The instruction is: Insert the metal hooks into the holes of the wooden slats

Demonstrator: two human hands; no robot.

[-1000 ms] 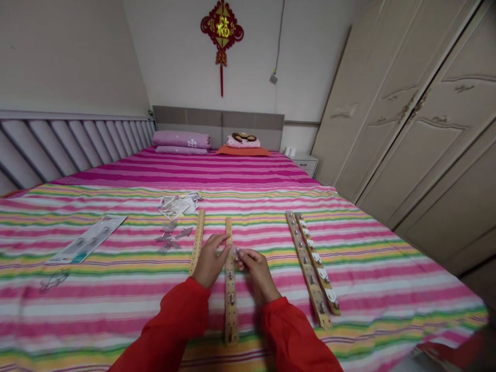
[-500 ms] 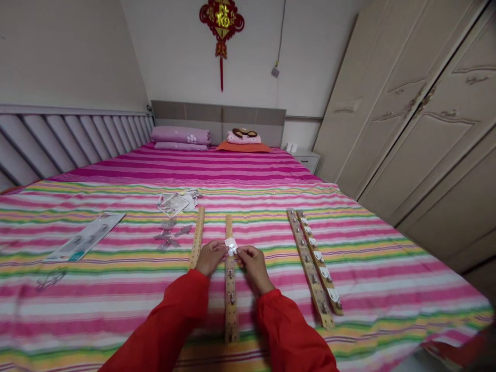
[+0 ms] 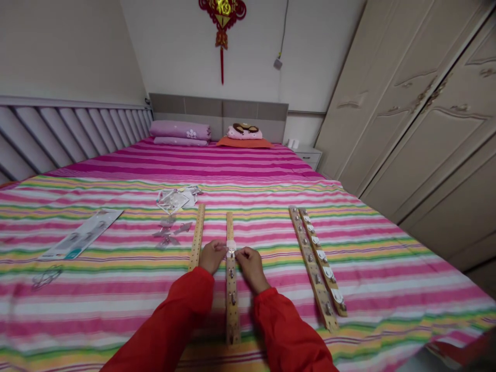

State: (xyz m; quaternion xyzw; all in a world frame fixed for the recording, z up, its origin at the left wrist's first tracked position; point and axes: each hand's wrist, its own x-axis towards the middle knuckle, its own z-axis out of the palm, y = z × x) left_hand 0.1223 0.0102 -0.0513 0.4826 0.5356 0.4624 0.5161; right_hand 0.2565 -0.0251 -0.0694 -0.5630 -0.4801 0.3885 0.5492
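Right of the long pale wooden strip (image 3: 232,285) between your hands, a pair of wooden strips (image 3: 313,268) looks filled with hooks; left of it, a hole-drilled wooden strip (image 3: 197,235) looks bare. Three metal hooks (image 3: 233,298) line the pale strip's near half. Over its middle, your left hand (image 3: 212,257) pinches a white-backed metal hook (image 3: 231,246); your right hand (image 3: 251,264) curls alongside, grip unclear.
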